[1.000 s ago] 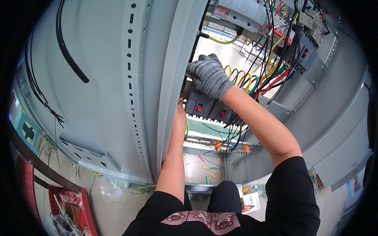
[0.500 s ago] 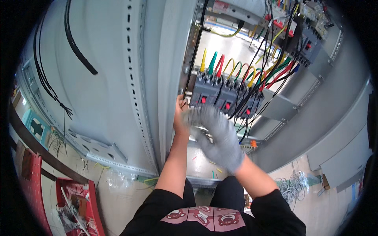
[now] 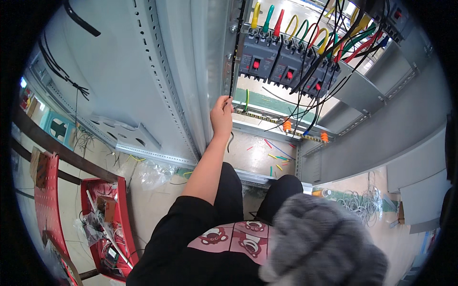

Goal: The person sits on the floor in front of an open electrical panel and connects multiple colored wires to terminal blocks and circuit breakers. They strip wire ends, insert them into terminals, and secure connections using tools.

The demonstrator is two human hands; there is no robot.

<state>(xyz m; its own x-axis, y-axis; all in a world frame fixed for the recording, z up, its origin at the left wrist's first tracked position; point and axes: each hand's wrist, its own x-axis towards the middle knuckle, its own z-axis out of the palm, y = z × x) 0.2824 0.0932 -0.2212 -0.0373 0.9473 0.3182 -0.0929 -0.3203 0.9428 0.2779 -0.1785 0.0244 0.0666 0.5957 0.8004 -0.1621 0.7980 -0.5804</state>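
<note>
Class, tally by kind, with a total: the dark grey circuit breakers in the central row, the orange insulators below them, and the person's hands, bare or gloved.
Dark grey circuit breakers: 3
Orange insulators: 2
Bare left hand: 1
Gloved right hand: 1
Total: 7

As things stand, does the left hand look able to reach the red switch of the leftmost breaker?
Probably yes: the left hand sits below and left of the leftmost breaker, and nothing crosses its red switch. The hand seems to pinch a black cable, so it may need to let go first.
</note>
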